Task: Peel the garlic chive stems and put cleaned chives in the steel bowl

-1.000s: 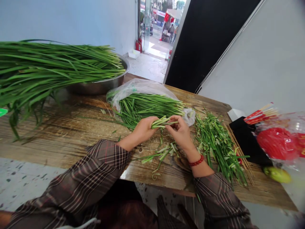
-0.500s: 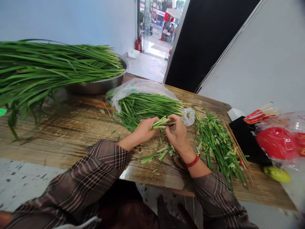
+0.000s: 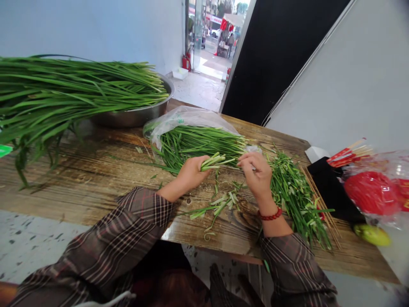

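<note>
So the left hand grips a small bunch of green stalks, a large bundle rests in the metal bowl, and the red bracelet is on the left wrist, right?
Wrong wrist: the head view shows the red bracelet on the wrist of the right hand. The left hand does grip the small bunch, and the large bundle rests in the metal bowl.

Can't make out any wording for sure. See green print on clear plastic bag (image 3: 204, 114), just beyond L hand (image 3: 193, 171), too sm. to read. Also see lettering on banner (image 3: 214, 18) outdoors, far beyond both hands, too blurred.
</note>
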Demonstrator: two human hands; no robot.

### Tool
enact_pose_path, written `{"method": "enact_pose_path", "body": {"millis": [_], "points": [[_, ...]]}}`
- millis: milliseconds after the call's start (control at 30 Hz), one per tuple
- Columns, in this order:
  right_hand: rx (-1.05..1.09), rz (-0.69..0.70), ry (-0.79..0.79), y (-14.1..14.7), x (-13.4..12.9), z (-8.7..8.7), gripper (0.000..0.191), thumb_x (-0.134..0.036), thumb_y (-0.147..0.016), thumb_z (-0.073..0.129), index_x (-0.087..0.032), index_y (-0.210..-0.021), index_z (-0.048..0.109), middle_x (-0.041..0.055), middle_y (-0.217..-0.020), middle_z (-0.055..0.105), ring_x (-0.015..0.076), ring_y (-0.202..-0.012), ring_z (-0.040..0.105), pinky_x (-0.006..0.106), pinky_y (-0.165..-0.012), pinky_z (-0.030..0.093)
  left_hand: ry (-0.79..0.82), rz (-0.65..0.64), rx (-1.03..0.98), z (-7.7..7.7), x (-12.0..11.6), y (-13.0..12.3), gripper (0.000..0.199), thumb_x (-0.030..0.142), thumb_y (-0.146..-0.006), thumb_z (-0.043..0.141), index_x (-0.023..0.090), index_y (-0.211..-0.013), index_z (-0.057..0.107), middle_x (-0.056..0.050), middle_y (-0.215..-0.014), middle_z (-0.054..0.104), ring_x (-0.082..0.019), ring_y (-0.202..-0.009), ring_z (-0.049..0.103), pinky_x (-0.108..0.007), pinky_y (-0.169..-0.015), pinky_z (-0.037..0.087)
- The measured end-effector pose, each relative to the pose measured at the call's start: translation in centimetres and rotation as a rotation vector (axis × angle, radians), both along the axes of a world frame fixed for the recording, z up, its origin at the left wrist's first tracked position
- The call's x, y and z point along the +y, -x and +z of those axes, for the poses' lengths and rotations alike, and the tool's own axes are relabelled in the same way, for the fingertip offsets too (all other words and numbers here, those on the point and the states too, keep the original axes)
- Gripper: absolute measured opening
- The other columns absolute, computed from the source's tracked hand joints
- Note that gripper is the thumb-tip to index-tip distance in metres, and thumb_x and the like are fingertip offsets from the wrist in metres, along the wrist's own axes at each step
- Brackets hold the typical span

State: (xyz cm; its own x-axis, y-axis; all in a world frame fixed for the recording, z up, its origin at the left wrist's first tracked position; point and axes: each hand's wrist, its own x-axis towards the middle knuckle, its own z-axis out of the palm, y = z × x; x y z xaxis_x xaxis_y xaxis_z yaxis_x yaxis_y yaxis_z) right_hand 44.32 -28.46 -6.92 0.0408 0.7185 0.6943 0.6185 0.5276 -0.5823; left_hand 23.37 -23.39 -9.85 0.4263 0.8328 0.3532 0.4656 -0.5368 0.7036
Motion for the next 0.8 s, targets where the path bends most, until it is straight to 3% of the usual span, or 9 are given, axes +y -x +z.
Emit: {"method": "enact_pose_path", "body": {"millis": [133, 233, 467, 800], "points": [[-0.309, 0.044, 0.03, 0.4, 0.1, -0.4, 0.012, -0.031, -0.087, 0.062, -0.027, -0.095, 0.069, 0.0066, -0.104, 0.069, 0.0249, -0.102, 0.059, 0.045, -0.094, 0.043, -0.021, -0.009, 0.061, -0.1, -0.1, 0.1, 0.012, 0.023, -0.082, 0.057, 0.017, -0.076, 0.064, 0.0, -0.071, 0.067, -0.015, -0.066, 0.058, -0.023, -0.06, 0.037], [-0.403, 0.092, 0.123, 0.5, 0.6, -1.3, 0.013, -0.031, -0.09, 0.059, -0.025, -0.094, 0.07, 0.0062, -0.093, 0.07, 0.0236, -0.092, 0.06, 0.042, -0.087, 0.044, -0.036, -0.054, 0.085, -0.1, -0.1, 0.1, 0.012, 0.019, -0.081, 0.056, 0.017, -0.084, 0.068, -0.002, -0.08, 0.071, -0.016, -0.073, 0.062, -0.023, -0.065, 0.04], [0.062, 0.101, 0.186, 2.1, 0.9, -3.0, 0.012, -0.028, -0.089, 0.057, -0.022, -0.084, 0.065, 0.0019, -0.08, 0.066, 0.0163, -0.076, 0.059, 0.03, -0.07, 0.046, -0.028, -0.047, 0.062, 0.0, -0.2, 0.0, 0.013, 0.024, -0.083, 0.055, 0.017, -0.074, 0.062, 0.0, -0.07, 0.065, -0.014, -0.066, 0.057, -0.023, -0.061, 0.037], [0.535, 0.106, 0.368, 3.9, 1.0, -4.5, 0.02, -0.041, -0.085, 0.059, -0.021, -0.087, 0.062, 0.0002, -0.079, 0.061, 0.0139, -0.072, 0.054, 0.026, -0.069, 0.046, 0.01, -0.077, -0.023, 0.0, -0.1, -0.4, 0.022, 0.035, -0.087, 0.055, 0.016, -0.078, 0.061, 0.002, -0.069, 0.062, -0.013, -0.065, 0.053, -0.022, -0.061, 0.038]]}}
